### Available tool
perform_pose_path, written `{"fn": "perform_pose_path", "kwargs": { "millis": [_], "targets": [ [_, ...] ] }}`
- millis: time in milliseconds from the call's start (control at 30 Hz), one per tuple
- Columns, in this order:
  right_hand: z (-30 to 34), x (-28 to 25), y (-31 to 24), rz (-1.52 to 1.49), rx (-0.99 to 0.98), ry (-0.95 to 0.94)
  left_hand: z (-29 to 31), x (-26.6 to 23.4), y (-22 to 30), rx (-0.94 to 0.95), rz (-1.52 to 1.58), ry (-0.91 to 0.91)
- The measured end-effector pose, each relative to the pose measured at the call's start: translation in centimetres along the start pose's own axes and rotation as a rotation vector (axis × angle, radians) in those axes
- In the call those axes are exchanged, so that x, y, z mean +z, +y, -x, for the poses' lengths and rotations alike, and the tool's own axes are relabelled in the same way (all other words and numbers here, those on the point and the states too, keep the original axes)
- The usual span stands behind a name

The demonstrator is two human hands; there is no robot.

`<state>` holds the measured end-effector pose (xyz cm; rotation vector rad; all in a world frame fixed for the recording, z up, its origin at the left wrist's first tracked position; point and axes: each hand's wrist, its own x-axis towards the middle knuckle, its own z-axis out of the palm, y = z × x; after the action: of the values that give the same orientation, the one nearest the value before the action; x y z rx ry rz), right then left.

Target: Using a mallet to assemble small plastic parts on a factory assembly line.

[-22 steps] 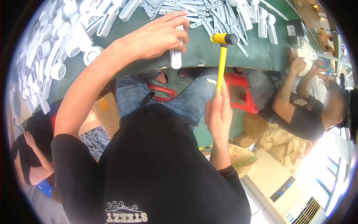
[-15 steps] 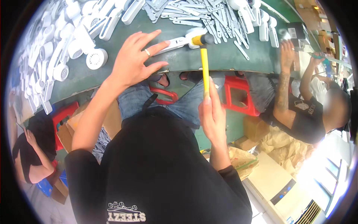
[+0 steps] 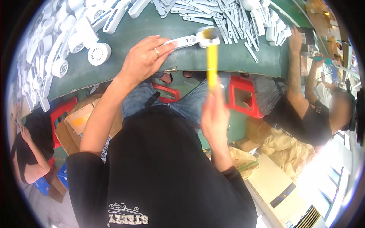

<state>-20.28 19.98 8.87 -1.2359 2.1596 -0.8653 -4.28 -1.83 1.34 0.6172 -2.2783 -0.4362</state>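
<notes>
A white plastic handheld-fan housing (image 3: 185, 41), with a long slotted handle and a round head, lies on the green worktable. The end of its handle is pinched between the thumb and fingers of my left hand (image 3: 146, 57), which wears a ring. My right hand (image 3: 215, 112) is wrapped round the yellow handle of a mallet (image 3: 212, 66). Blurred by motion, the mallet's dark and yellow head is over the round end of the housing; whether it touches cannot be told.
Many white fan housings (image 3: 99, 54) are heaped at the left of the green table (image 3: 125, 53). Slim grey-white strips (image 3: 228, 22) are piled at the back, with more housings (image 3: 277, 30) to their right. Co-workers sit on both sides. A red stool (image 3: 243, 97) and cardboard boxes (image 3: 81, 117) stand below.
My left hand's spread fingers have closed on the housing's handle. The mallet has shifted slightly right over the round end and is now blurred. The right-hand co-worker's arm has moved.
</notes>
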Motion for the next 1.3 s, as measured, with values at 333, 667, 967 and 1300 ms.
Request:
{"fn": "perform_pose_path", "kwargs": {
  "millis": [333,667,967,1300],
  "targets": [
    [-1.0,0.9,-0.5,0.17,-0.045,-0.175,0.5,0.4,0.6,-0.393,0.293,0.032],
    [-5.9,-4.6,3.2,0.066,-0.159,0.208,1.0,0.5,-0.3,-0.26,0.011,-0.019],
    [-28.2,-17.8,18.4,0.287,0.242,0.717,-0.4,-0.2,0.6,-0.147,0.119,-0.046],
    [-30.3,-18.9,21.4,0.588,0.114,0.759,1.2,-5.9,2.6,-0.129,0.065,0.237]
  ]
}}
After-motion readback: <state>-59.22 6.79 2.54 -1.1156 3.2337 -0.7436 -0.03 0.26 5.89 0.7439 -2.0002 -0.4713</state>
